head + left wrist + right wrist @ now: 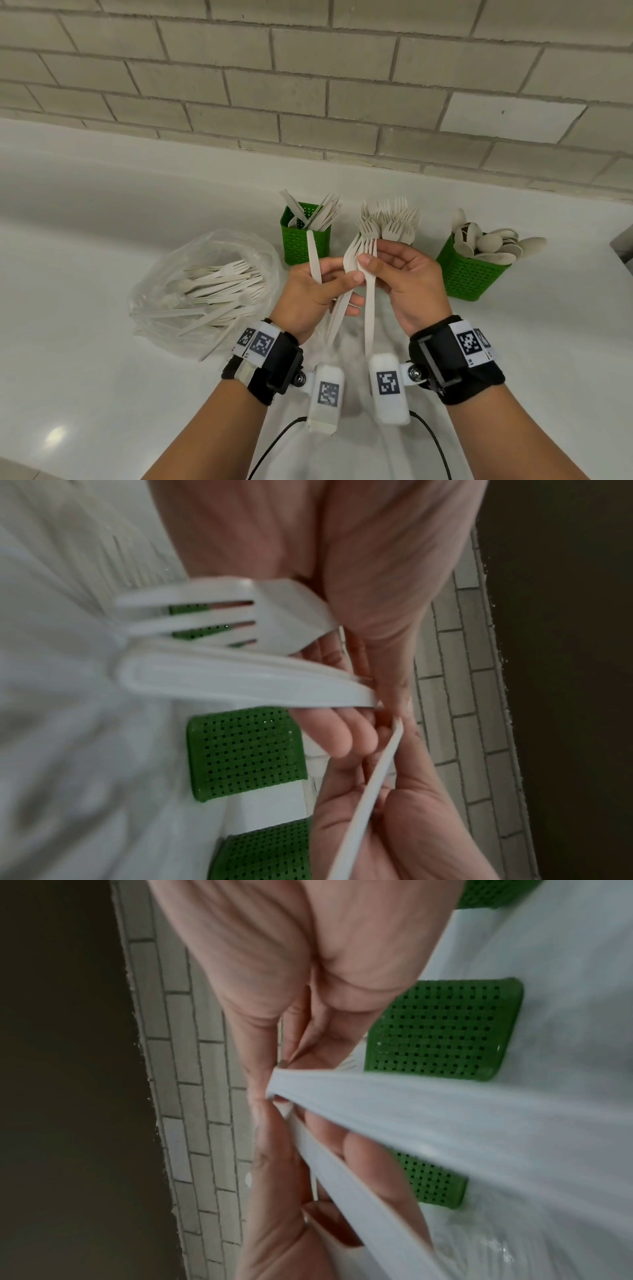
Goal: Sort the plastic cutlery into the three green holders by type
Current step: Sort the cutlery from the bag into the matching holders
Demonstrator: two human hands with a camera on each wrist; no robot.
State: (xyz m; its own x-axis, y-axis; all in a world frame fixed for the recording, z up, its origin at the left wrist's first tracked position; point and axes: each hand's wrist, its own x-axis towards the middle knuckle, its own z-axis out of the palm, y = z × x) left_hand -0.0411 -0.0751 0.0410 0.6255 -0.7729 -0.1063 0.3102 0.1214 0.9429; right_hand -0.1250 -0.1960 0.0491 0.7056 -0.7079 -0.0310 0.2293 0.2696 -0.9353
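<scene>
Middle holder (409, 241) mostly hidden behind right hand (407, 284) fingers; fork handles (445, 1118) blurred just past fingertips, wrist views; count in left hand (308, 291) unclear.

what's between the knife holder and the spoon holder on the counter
In the head view, the fork holder stands between the knife holder and the spoon holder, mostly hidden behind the forks that both raised hands pinch in front of it.

White desk (102, 394) carries three green holders (306, 240) (466, 274) and a clear bag (205, 291) of loose cutlery.
</scene>
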